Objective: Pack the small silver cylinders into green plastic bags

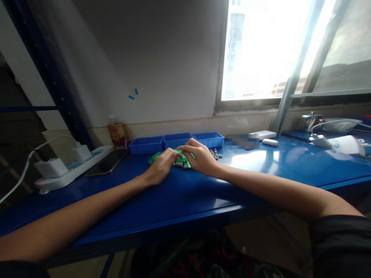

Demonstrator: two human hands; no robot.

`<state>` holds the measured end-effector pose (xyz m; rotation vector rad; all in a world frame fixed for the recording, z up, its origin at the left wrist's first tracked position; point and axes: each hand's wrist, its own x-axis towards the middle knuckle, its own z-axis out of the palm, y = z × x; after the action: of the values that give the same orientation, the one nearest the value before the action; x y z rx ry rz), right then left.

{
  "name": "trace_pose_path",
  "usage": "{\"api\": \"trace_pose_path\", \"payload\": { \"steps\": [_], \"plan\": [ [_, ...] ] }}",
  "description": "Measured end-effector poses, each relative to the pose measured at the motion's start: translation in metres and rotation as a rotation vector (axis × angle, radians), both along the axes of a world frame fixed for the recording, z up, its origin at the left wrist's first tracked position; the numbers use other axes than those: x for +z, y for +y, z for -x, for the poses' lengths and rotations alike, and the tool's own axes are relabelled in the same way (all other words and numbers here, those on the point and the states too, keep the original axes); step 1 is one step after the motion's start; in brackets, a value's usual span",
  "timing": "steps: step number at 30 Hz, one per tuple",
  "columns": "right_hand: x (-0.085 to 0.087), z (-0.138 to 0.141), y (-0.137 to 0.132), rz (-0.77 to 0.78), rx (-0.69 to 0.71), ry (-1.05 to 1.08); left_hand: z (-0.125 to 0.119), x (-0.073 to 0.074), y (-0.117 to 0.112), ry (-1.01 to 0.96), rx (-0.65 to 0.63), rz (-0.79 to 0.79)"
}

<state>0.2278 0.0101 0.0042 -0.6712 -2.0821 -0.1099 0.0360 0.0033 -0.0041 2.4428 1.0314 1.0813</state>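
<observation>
My left hand [162, 166] is closed with its fingertips pinching a green plastic bag [155, 157] that lies on the blue table. From the other side, my right hand [201, 157] reaches over the bag, its fingers bent and gripping the green plastic. The fingertips of both hands nearly meet and hide part of the bag. Small silvery metal parts [180, 164] show at the bag's near side, between the hands. Just beyond my right hand lies a loose heap of small metal fittings [216, 154].
Three joined blue bins [146, 146] stand behind the hands along the wall. To the left are a phone [108, 163], a power strip [77, 170] with chargers, and a drink bottle [117, 133]. A white case [270, 142] and white plug device [343, 145] lie right.
</observation>
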Motion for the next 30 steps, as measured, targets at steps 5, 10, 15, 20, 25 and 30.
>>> {"api": "trace_pose_path", "payload": {
  "steps": [5, 10, 15, 20, 25, 30],
  "plan": [
    [-0.001, -0.001, -0.002, -0.094, 0.045, -0.184, 0.001, 0.003, 0.007, -0.28, 0.056, 0.302],
    [-0.005, 0.004, -0.004, -0.049, 0.039, -0.188, -0.004, 0.002, 0.007, -0.474, 0.134, 0.303],
    [0.006, 0.006, -0.01, 0.181, -0.041, -0.035, -0.003, 0.001, 0.0, -0.332, 0.157, -0.047],
    [0.011, 0.005, -0.01, 0.575, 0.021, 0.119, -0.003, 0.001, -0.01, 0.024, -0.012, -0.271],
    [0.002, 0.006, -0.003, 0.255, -0.085, 0.059, -0.005, 0.003, -0.009, 0.0, 0.0, -0.144],
    [-0.002, 0.004, -0.001, 0.103, -0.065, -0.037, 0.0, 0.005, 0.002, -0.306, 0.085, 0.205]
  ]
}}
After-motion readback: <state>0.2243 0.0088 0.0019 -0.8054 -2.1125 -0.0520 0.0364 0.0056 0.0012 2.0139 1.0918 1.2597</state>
